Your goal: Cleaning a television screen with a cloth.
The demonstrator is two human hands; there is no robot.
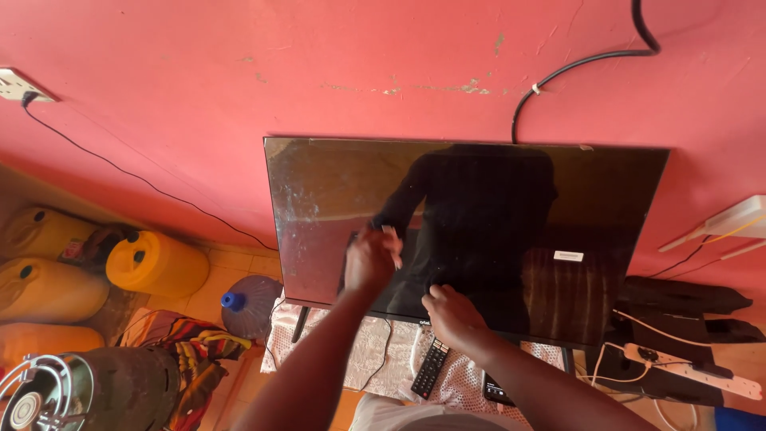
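At 9 o'clock three yellow jerrycans (155, 262) lie on the floor, with a clear water bottle (249, 305) just to their right and a gas burner (36, 395) at 8 o'clock. A thin black cable (136, 179) runs down the red wall (239, 64) from a wall socket (16, 84) at 10 o'clock.

The left hand (369, 259) is raised against the dark television screen (479, 231), fingers curled loosely around a small pale object pressed to the glass; what the object is cannot be told. The screen's left edge stands just beside that hand, with open floor beyond it.

The right hand (453, 315) rests lower, near 6 o'clock, fingers bent and spread, fingertips touching the screen close to its bottom edge; it grips nothing. Just below it a black remote control (429, 369) lies on a white lace cloth (375, 351).

The television fills the centre, leaning near the wall. At 4 o'clock a white power strip (694, 371) lies on a dark stand, close to the screen's right corner.
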